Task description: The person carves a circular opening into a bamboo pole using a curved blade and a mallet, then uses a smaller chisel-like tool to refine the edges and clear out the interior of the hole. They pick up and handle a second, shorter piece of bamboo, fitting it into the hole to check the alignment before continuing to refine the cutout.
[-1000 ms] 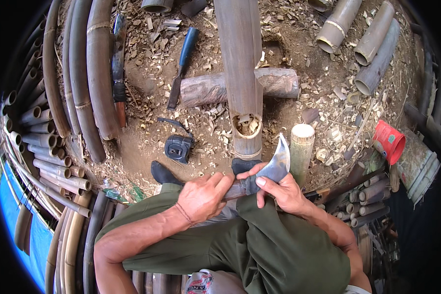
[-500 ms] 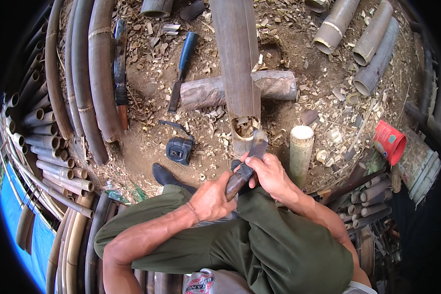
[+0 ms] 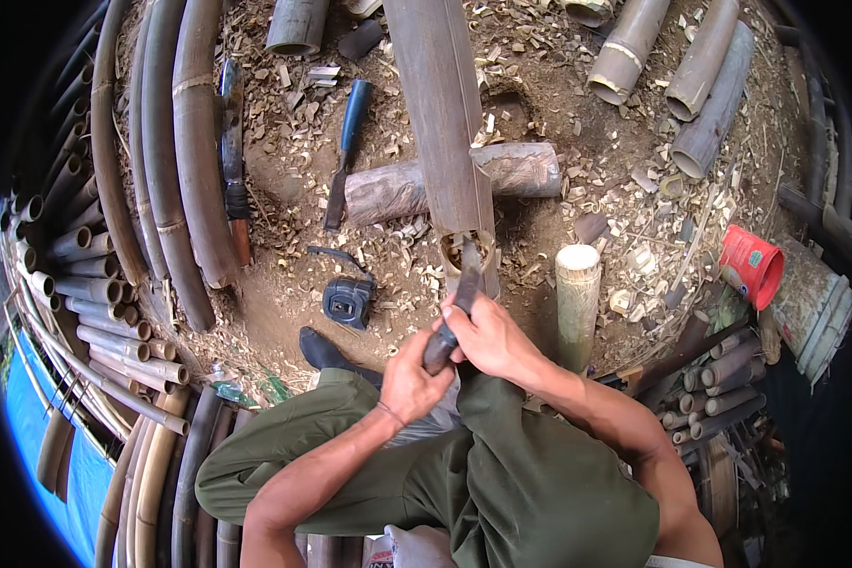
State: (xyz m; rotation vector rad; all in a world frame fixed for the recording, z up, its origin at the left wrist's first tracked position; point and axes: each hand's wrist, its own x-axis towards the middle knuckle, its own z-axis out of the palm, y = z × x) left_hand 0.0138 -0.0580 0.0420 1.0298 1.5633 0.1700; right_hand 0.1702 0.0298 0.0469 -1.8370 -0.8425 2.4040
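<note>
My left hand (image 3: 415,377) is closed round the dark handle end of a knife (image 3: 452,327). Further up the same tool, my right hand (image 3: 488,337) grips it near the blade. The blade points away from me, its tip at the notched opening in the near end of a thick bamboo pole (image 3: 437,114); whether it touches the inner wall I cannot make out. That pole rests across a short log (image 3: 383,192) on the ground. A blue-handled chisel (image 3: 350,142) lies left of the pole, with a black tape measure (image 3: 348,301) nearer to me.
An upright bamboo piece (image 3: 577,303) stands right of the pole. A red container (image 3: 752,267) lies by a dirty white bucket (image 3: 814,322). Long bamboo poles (image 3: 199,142) and a sheathed blade (image 3: 235,161) lie at left. Wood chips cover the soil.
Both hands have swung the knife from a slant above the pole's end to pointing into its opening. The view has shifted slightly.
</note>
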